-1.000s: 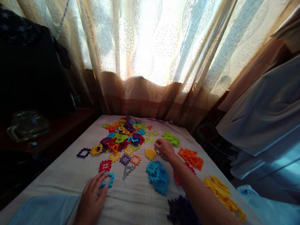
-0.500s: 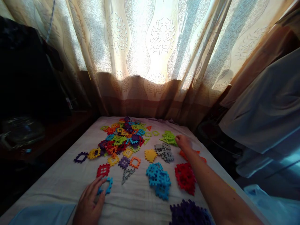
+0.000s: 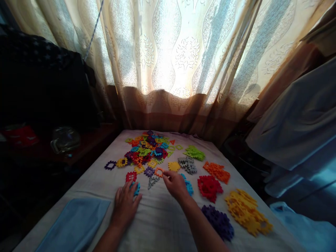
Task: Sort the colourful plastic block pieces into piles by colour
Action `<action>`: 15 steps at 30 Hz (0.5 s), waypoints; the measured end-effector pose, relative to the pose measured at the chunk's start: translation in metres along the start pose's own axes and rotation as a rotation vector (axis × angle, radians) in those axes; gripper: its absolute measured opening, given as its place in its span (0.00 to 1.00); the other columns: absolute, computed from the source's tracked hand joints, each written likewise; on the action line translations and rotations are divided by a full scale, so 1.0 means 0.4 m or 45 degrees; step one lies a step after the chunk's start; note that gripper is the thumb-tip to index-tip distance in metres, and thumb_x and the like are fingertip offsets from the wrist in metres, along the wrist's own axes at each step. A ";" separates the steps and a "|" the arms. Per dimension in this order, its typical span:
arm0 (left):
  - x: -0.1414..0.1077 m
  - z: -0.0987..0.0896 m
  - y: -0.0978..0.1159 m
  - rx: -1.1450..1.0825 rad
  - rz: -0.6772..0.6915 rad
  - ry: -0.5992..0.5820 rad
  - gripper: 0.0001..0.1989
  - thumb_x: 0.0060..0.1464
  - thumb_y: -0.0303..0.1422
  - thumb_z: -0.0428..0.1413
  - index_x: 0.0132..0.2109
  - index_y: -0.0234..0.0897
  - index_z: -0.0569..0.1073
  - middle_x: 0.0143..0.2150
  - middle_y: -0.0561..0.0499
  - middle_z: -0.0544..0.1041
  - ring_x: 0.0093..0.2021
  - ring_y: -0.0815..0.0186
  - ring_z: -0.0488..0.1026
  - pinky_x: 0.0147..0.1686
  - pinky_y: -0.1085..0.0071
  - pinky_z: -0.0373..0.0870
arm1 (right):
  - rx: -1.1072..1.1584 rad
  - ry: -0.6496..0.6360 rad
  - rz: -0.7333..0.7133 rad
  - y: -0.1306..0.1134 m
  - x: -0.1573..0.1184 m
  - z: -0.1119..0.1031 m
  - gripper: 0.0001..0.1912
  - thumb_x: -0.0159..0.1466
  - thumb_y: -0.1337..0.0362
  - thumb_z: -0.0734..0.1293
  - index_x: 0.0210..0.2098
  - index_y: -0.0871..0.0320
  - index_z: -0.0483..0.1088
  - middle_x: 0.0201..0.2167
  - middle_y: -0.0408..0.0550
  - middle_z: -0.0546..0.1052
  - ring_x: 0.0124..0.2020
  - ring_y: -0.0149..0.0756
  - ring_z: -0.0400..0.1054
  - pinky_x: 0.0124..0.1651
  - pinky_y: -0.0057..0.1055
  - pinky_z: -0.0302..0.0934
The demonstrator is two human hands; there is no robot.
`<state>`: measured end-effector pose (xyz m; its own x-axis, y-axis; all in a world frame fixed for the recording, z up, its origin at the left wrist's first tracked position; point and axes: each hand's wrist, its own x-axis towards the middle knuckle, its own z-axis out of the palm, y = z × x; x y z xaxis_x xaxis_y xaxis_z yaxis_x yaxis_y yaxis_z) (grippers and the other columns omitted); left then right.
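Note:
My left hand (image 3: 126,203) rests on the sheet with its fingers apart, over a blue piece (image 3: 135,189) just below a red square piece (image 3: 131,176). The thumb and fingers of my right hand (image 3: 174,182) pinch the edge of an orange open-square piece (image 3: 159,172). Beside that piece lie a purple square (image 3: 149,171) and a grey triangle (image 3: 153,181). Blue pieces (image 3: 188,185) are partly hidden behind my right hand. A mixed-colour heap (image 3: 147,148) spreads farther back.
Single-colour piles lie on the right: green (image 3: 194,153), grey (image 3: 187,165), orange (image 3: 217,171), red (image 3: 209,188), yellow (image 3: 248,211) and purple (image 3: 218,221). A blue cloth (image 3: 75,222) lies front left. A curtain (image 3: 168,63) hangs behind.
My right hand has moved from the green pile back to the orange open square, which it now pinches. The view has shifted, showing the yellow pile. My left hand stays by the blue piece.

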<state>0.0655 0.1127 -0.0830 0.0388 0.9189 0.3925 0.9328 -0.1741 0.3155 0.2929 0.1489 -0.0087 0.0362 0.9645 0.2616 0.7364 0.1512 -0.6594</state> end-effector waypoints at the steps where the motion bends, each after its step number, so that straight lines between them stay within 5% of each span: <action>1: -0.001 -0.001 0.005 0.017 0.003 -0.030 0.21 0.58 0.36 0.49 0.58 0.41 0.70 0.61 0.42 0.70 0.63 0.56 0.64 0.63 0.48 0.53 | 0.056 0.002 0.000 -0.011 -0.039 0.032 0.13 0.60 0.65 0.63 0.39 0.55 0.79 0.38 0.48 0.81 0.35 0.37 0.75 0.42 0.31 0.67; 6: -0.003 0.001 0.005 0.037 0.028 -0.052 0.20 0.60 0.33 0.46 0.57 0.44 0.71 0.61 0.45 0.71 0.63 0.59 0.64 0.63 0.50 0.52 | 0.312 0.113 -0.051 -0.010 -0.169 0.129 0.15 0.59 0.67 0.60 0.39 0.57 0.77 0.36 0.51 0.80 0.36 0.39 0.75 0.40 0.32 0.68; 11: 0.014 -0.005 0.026 0.081 0.068 -0.079 0.21 0.58 0.34 0.50 0.58 0.44 0.71 0.64 0.44 0.67 0.65 0.53 0.60 0.64 0.46 0.49 | 0.455 0.262 -0.100 0.014 -0.207 0.125 0.14 0.61 0.63 0.59 0.37 0.55 0.76 0.34 0.51 0.80 0.36 0.40 0.75 0.41 0.33 0.69; 15: 0.065 -0.010 0.086 0.082 0.256 -0.296 0.25 0.56 0.38 0.53 0.62 0.50 0.66 0.68 0.47 0.61 0.69 0.52 0.52 0.66 0.44 0.43 | 0.527 0.324 -0.056 0.027 -0.208 0.113 0.13 0.60 0.62 0.60 0.35 0.55 0.77 0.34 0.51 0.81 0.37 0.40 0.75 0.43 0.34 0.69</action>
<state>0.0973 0.1293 -0.0584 0.2992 0.9258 0.2311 0.9185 -0.3450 0.1933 0.2675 0.0799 -0.0695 0.2132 0.8796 0.4253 0.4124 0.3136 -0.8553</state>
